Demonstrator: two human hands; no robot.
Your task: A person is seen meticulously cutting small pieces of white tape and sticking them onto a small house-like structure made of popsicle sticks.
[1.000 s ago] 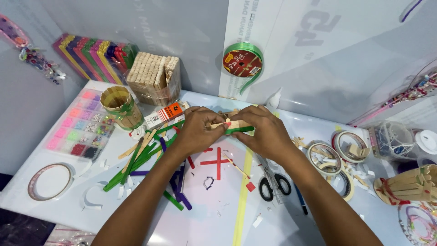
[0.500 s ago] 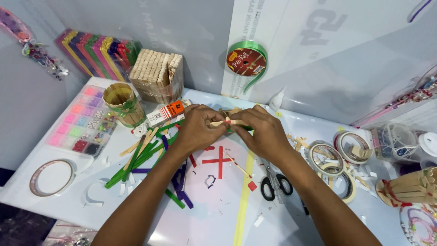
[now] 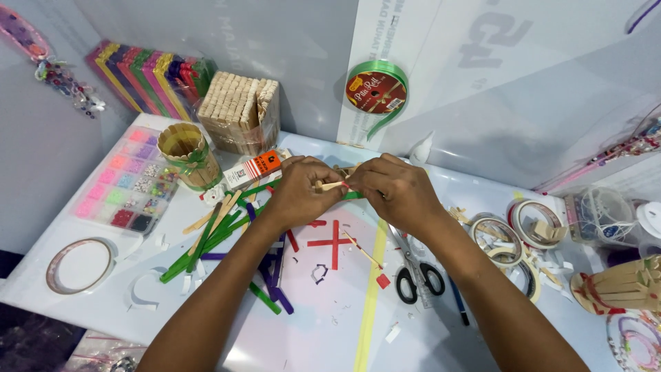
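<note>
My left hand [image 3: 299, 191] and my right hand [image 3: 397, 191] meet above the middle of the white table [image 3: 89, 303]. Both pinch a small piece made of plain wooden craft sticks [image 3: 331, 184] with a red bit and a green stick [image 3: 353, 195] under it. Most of that piece is hidden by my fingers. Just below my hands a red cross of sticks [image 3: 333, 242] lies flat, with a thin bare stick [image 3: 361, 250] beside it.
Loose green, purple and plain sticks [image 3: 213, 238] lie left of my hands. A stick cup [image 3: 184, 156], bead box [image 3: 124, 182], stick bundle [image 3: 239, 114] and glue box [image 3: 253, 169] stand behind. Scissors [image 3: 416, 273], tape rolls [image 3: 505, 241] sit right; green ribbon spool [image 3: 376, 91] hangs on the wall.
My hands have drawn closer together around the stick piece, and my right hand covers more of the green stick. The view has shifted slightly.
</note>
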